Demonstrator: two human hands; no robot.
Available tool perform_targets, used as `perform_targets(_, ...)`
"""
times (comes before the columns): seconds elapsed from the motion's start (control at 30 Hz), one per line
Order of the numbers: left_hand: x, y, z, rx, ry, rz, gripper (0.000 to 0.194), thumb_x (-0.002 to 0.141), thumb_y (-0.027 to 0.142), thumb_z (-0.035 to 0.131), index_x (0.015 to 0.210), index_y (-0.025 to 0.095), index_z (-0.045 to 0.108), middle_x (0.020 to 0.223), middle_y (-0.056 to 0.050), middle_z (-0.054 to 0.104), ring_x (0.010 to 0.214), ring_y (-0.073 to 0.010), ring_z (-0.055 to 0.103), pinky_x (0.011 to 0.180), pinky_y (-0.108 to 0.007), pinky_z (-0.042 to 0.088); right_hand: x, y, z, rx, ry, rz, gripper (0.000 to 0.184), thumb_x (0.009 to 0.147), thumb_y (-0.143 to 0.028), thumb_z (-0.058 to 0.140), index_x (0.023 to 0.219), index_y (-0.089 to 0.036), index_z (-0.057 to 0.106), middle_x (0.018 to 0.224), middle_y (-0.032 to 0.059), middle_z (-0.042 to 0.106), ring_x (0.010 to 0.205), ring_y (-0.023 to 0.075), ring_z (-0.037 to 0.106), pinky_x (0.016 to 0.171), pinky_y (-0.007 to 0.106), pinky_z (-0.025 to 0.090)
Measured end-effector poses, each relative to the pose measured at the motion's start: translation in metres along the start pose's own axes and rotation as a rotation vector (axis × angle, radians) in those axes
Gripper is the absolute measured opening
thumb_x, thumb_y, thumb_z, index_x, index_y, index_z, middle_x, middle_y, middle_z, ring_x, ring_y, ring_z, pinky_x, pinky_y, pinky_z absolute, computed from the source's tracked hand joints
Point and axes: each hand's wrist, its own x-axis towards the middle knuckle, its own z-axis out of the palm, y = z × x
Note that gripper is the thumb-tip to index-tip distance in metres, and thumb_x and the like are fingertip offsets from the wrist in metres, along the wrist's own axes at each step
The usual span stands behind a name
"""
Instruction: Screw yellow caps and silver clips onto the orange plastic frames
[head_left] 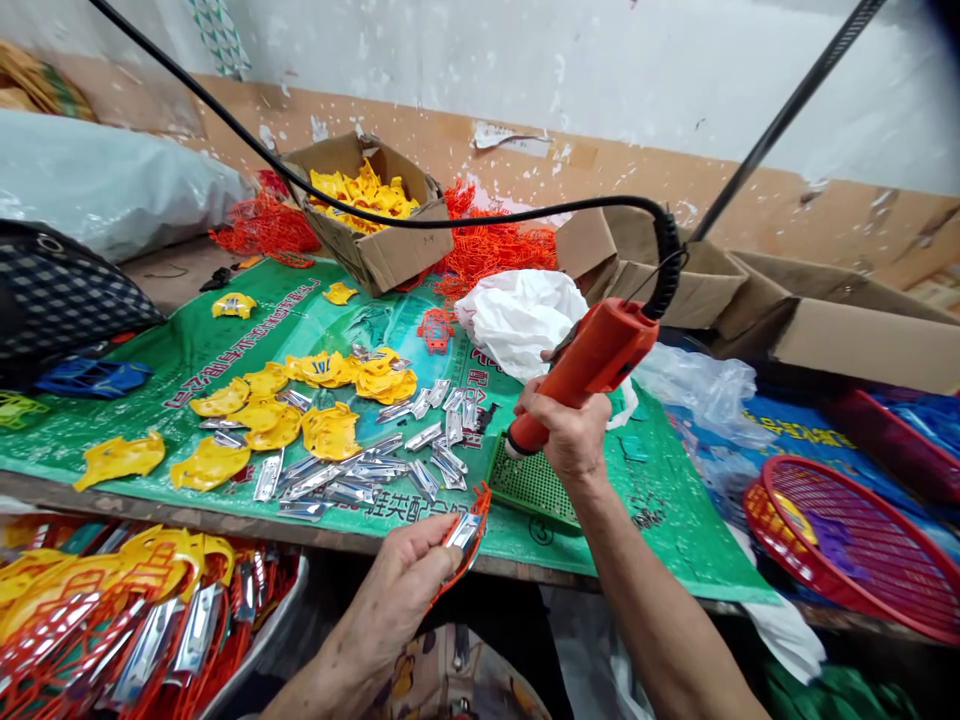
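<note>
My left hand (401, 575) pinches an orange plastic frame (481, 505) with a silver shiny piece (463, 535) lying against it, near the table's front edge. In my right hand (574, 440) is a red electric screwdriver (589, 365), tilted with its tip down to the left, above a green perforated tray (532, 490). A black cord runs from its top end. Left of the tray lie loose silver pieces (367, 470) and yellow plastic shells (330, 432). A lone orange frame (436, 330) lies farther back.
A cardboard box (409, 250) of yellow shells stands at the back, beside orange frames (499, 250). White plastic bag (521, 310) lies behind the screwdriver. More boxes (862, 345) and a red basket (772, 480) are at right. A full container (289, 610) of parts sits lower left.
</note>
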Motion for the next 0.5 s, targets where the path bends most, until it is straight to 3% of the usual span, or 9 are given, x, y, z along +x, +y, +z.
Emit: perform_targets(0.5, -0.0005, 0.0008, 0.0022, -0.02, 0.003, 0.004, 0.015, 0.075, 0.029, 0.062, 0.079, 0.017, 0.07, 0.065, 0.0, 0.058, 0.073, -0.0187, 0.054, 0.071, -0.028, 0.04, -0.0036, -0.008, 0.0047, -0.015, 0.006, -0.004, 0.011, 0.058, -0.021, 0.07, 0.06, -0.018, 0.06, 0.059, -0.0031, 0.058, 0.05, 0.0128, 0.052, 0.051, 0.032, 0.046)
